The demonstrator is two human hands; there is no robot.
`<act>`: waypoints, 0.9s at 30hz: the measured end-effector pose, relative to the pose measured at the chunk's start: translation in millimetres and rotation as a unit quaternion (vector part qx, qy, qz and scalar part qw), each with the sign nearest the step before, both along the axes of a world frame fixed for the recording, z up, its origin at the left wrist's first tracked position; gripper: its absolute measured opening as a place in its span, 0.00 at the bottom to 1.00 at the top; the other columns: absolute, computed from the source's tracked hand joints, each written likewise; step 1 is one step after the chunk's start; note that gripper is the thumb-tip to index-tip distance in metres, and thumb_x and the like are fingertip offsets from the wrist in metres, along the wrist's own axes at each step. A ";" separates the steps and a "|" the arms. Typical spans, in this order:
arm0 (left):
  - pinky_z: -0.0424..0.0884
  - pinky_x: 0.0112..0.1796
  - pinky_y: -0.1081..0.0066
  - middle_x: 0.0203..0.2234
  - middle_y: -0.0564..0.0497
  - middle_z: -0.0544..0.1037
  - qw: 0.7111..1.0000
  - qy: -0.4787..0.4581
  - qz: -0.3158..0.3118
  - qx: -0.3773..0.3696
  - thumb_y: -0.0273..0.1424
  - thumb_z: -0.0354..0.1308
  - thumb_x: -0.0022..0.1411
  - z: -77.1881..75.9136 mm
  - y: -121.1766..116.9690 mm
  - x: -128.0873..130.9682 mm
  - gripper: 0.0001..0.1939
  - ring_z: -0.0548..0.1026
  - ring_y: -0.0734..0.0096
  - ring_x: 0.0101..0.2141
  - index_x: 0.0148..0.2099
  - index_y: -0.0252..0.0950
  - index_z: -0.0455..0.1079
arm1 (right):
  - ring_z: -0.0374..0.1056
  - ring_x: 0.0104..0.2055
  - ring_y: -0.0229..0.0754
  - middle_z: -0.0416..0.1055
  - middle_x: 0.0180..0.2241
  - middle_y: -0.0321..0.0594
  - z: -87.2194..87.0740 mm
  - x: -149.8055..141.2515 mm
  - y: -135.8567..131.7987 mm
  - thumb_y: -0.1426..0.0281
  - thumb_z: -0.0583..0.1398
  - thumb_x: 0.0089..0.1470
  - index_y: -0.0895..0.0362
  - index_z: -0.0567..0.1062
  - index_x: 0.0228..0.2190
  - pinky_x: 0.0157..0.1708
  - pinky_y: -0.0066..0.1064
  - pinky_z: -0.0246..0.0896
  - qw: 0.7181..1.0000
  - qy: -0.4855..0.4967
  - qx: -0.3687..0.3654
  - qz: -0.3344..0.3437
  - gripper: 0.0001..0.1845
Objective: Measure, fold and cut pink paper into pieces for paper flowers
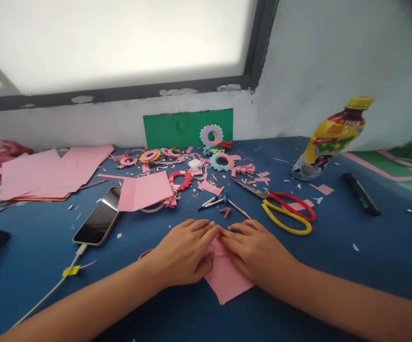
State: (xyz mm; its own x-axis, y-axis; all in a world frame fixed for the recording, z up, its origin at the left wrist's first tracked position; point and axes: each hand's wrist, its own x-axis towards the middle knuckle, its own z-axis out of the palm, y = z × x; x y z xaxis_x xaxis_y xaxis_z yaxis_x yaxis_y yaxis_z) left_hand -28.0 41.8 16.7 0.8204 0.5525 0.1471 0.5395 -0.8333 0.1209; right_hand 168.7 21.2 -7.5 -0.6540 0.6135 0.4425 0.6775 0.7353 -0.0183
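A folded piece of pink paper (229,281) lies on the blue table near its front, one corner pointing toward me. My left hand (189,251) grips its left side, fingers bent over the upper edge and thumb on the paper. From the other side my right hand (256,248) pinches the top of the paper, its fingertips meeting those of the left hand. Both hands cover the paper's upper part, so its folds there are hidden. Just beyond the fingers lies a drawing compass (223,199). Scissors (275,203) with one red and one yellow handle rest to the right.
A phone (98,217) with a white cable lies left, beside a creased pink sheet (145,191). Pink sheets (45,173) are stacked farther left. Paper rings and scraps lie before a green board (177,128). A drink bottle (329,137) and black marker (361,194) are at right.
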 end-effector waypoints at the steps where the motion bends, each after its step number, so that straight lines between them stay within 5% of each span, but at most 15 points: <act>1: 0.62 0.49 0.60 0.51 0.40 0.69 1.000 0.011 -0.002 0.003 0.32 0.49 0.57 0.4 -0.8 -0.9 0.24 0.66 0.58 0.51 0.55 0.28 0.60 | 0.68 0.41 0.46 0.74 0.42 0.39 0.9 1.3 -3.4 0.74 0.56 0.52 0.59 0.73 0.42 0.40 0.41 0.57 1.000 0.001 -0.008 -0.009 0.15; 7: 0.57 0.53 0.56 0.56 0.39 0.62 0.999 0.037 -0.002 -0.011 0.36 0.48 0.58 -1.0 -4.4 -8.6 0.29 0.62 0.56 0.55 0.60 0.30 0.54 | 0.68 0.40 0.45 0.75 0.41 0.39 13.1 11.1 -19.7 0.76 0.56 0.47 0.57 0.73 0.42 0.41 0.41 0.53 0.999 -0.007 -0.021 -0.027 0.18; 13: 0.47 0.56 0.51 0.60 0.39 0.52 0.997 0.029 -0.018 -0.072 0.52 0.46 0.57 0.0 -7.3 -14.1 0.41 0.53 0.53 0.59 0.64 0.31 0.43 | 0.66 0.31 0.42 0.73 0.27 0.39 23.4 4.1 2.1 0.75 0.55 0.50 0.57 0.76 0.31 0.32 0.34 0.57 0.993 -0.020 -0.108 -0.033 0.09; 18: 0.41 0.57 0.47 0.60 0.43 0.51 0.991 0.033 -0.018 -0.125 0.57 0.45 0.54 8.5 -9.2 -25.0 0.45 0.51 0.53 0.59 0.65 0.36 0.41 | 0.65 0.31 0.43 0.70 0.31 0.43 16.9 -3.1 12.7 0.63 0.58 0.51 0.60 0.75 0.39 0.30 0.34 0.60 0.993 -0.037 -0.106 -0.024 0.17; 22: 0.42 0.57 0.49 0.56 0.44 0.63 0.993 0.022 -0.014 -0.119 0.51 0.48 0.58 13.7 -17.5 -35.1 0.34 0.59 0.55 0.56 0.60 0.36 0.54 | 0.64 0.33 0.46 0.69 0.33 0.46 14.5 1.5 8.1 0.58 0.60 0.48 0.63 0.71 0.46 0.33 0.38 0.62 0.993 -0.037 -0.115 -0.014 0.27; 27: 0.61 0.47 0.60 0.41 0.46 0.76 0.997 -0.036 0.025 -0.070 0.37 0.50 0.62 9.0 -12.8 -20.7 0.14 0.71 0.62 0.41 0.44 0.35 0.69 | 0.63 0.36 0.46 0.68 0.35 0.46 15.7 7.0 12.5 0.62 0.57 0.52 0.61 0.69 0.48 0.36 0.39 0.61 0.985 -0.031 -0.167 0.007 0.24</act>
